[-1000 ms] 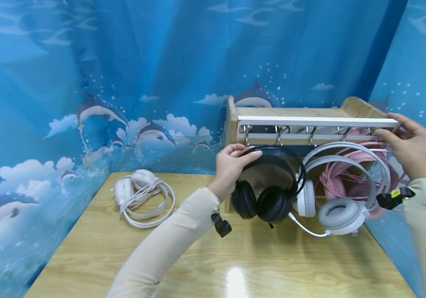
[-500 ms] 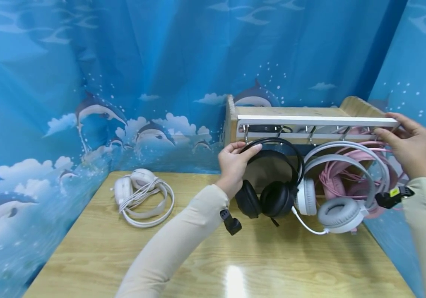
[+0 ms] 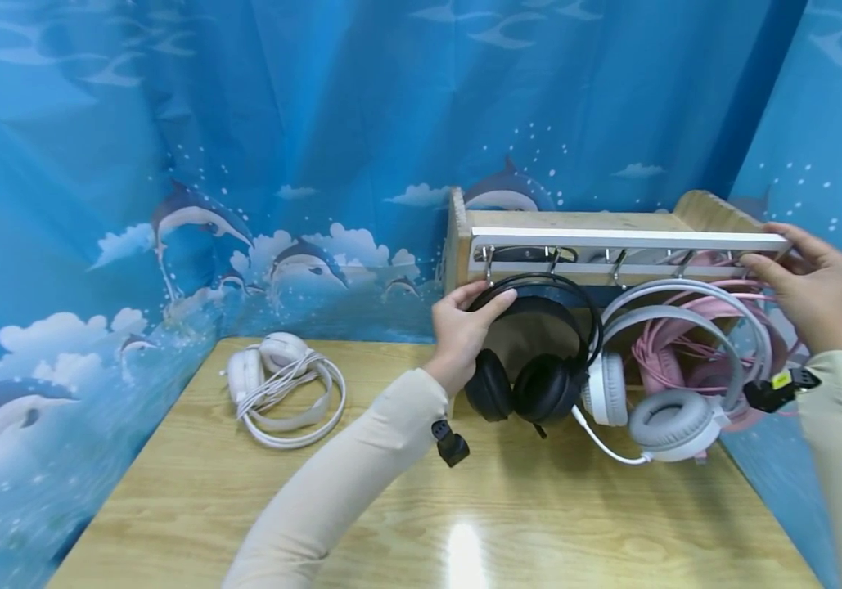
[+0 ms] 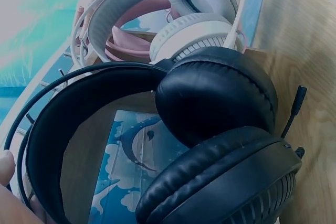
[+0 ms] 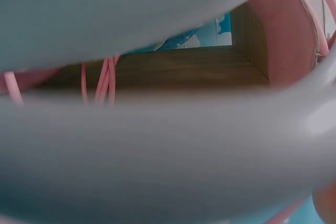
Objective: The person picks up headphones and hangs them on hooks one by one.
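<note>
Black headphones [image 3: 546, 388] with a short microphone boom hang from my left hand [image 3: 463, 331], whose thumb and fingers pinch the left side of the headband. The band's top is just below the hooks at the left of a wooden rack [image 3: 568, 221]. In the left wrist view, the black ear cushions [image 4: 215, 98] face each other and my thumb [image 4: 6, 169] is at the band. My right hand [image 3: 821, 282] grips the right end of the rack's white rail [image 3: 612, 239]. White headphones [image 3: 674, 425] hang beside the black pair, in front of pink ones [image 3: 659, 372].
Another white pair of headphones [image 3: 284, 356], its cable bundled, lies at the back left of the wooden table [image 3: 391, 523]. Several metal hooks [image 3: 618, 268] line the rail. A blue dolphin-print curtain [image 3: 317, 164] stands behind. Grey bands [image 5: 168, 156] fill most of the right wrist view.
My left hand has shifted slightly right, and the black headphones have risen a little toward the hooks, with almost no movement in the last half second. My right hand has stayed at the rail.
</note>
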`<state>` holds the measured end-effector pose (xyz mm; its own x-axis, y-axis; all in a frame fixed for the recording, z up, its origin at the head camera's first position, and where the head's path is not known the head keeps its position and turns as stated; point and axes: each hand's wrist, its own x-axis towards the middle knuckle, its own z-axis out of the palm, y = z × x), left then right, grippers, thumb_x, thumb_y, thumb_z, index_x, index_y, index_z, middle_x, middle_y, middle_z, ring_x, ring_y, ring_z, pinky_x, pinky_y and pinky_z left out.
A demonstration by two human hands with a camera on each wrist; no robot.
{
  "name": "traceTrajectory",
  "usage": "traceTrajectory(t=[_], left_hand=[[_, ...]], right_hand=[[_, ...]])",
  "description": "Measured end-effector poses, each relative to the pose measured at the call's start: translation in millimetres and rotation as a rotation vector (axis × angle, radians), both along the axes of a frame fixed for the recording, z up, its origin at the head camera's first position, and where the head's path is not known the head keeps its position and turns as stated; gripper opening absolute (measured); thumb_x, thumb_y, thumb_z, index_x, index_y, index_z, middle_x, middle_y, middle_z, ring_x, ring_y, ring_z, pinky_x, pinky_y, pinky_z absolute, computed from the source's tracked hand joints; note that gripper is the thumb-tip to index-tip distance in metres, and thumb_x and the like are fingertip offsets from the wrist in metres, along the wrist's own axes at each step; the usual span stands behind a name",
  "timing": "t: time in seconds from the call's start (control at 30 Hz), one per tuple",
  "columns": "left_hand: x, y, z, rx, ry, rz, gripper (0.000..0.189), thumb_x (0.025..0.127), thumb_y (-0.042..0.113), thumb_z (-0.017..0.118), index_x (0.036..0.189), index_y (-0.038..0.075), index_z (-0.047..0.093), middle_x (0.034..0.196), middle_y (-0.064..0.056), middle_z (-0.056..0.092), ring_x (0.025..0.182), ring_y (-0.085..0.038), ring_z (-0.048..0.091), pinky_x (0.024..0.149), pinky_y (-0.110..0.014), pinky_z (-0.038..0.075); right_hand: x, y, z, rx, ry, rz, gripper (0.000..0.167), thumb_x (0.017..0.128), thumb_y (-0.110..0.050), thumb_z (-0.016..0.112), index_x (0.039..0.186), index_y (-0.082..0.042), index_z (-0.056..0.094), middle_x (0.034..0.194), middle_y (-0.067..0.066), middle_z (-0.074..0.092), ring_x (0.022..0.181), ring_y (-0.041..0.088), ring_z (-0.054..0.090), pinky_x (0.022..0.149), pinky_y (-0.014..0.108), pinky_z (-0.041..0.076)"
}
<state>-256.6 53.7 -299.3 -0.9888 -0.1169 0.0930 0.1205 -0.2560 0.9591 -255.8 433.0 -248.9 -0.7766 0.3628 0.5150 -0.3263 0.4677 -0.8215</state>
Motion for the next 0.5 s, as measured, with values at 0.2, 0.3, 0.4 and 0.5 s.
traceTrajectory(t=[0.2, 0.3, 0.4, 0.5], left_hand=[[1.8, -6.4, -4.5, -0.035, 0.019, -0.036, 0.043, 0.076, 0.03, 0.082, 0.115, 0.015, 0.072, 0.113, 0.002, 0.069, 0.106, -0.011, 0.061, 0.092, -0.03, 0.051], [3.0, -10.8, -7.0, -0.052, 0.017, -0.053, 0.041, 0.078, 0.03, 0.081, 0.115, 0.015, 0.071, 0.113, 0.002, 0.069, 0.108, -0.012, 0.061, 0.093, -0.032, 0.051], [4.7, -15.3, -8.6, -0.081, 0.009, -0.062, 0.041, 0.078, 0.032, 0.08, 0.115, 0.018, 0.071, 0.115, 0.002, 0.068, 0.112, -0.012, 0.059, 0.096, -0.034, 0.049], [6.1, -19.5, -9.6, -0.106, 0.016, -0.065, 0.041, 0.079, 0.033, 0.08, 0.117, 0.019, 0.071, 0.118, 0.003, 0.067, 0.115, -0.012, 0.058, 0.098, -0.033, 0.048]], right_hand=[[-0.2, 0, 0.0, -0.006, 0.008, 0.011, 0.046, 0.086, -0.011, 0.07, 0.13, -0.014, 0.062, 0.097, -0.019, 0.064, 0.08, -0.009, 0.06, 0.063, 0.003, 0.047], [0.0, 1, -0.1, 0.005, 0.002, 0.0, 0.046, 0.086, -0.012, 0.07, 0.131, -0.015, 0.061, 0.098, -0.02, 0.063, 0.081, -0.009, 0.06, 0.063, 0.002, 0.047], [0.1, 1, -0.4, 0.015, -0.004, -0.01, 0.045, 0.086, -0.013, 0.07, 0.131, -0.016, 0.061, 0.098, -0.02, 0.063, 0.082, -0.01, 0.059, 0.063, 0.002, 0.046], [-0.2, 1, -0.6, 0.008, -0.005, -0.006, 0.046, 0.086, -0.013, 0.07, 0.131, -0.016, 0.061, 0.098, -0.02, 0.063, 0.081, -0.009, 0.059, 0.063, 0.002, 0.047]])
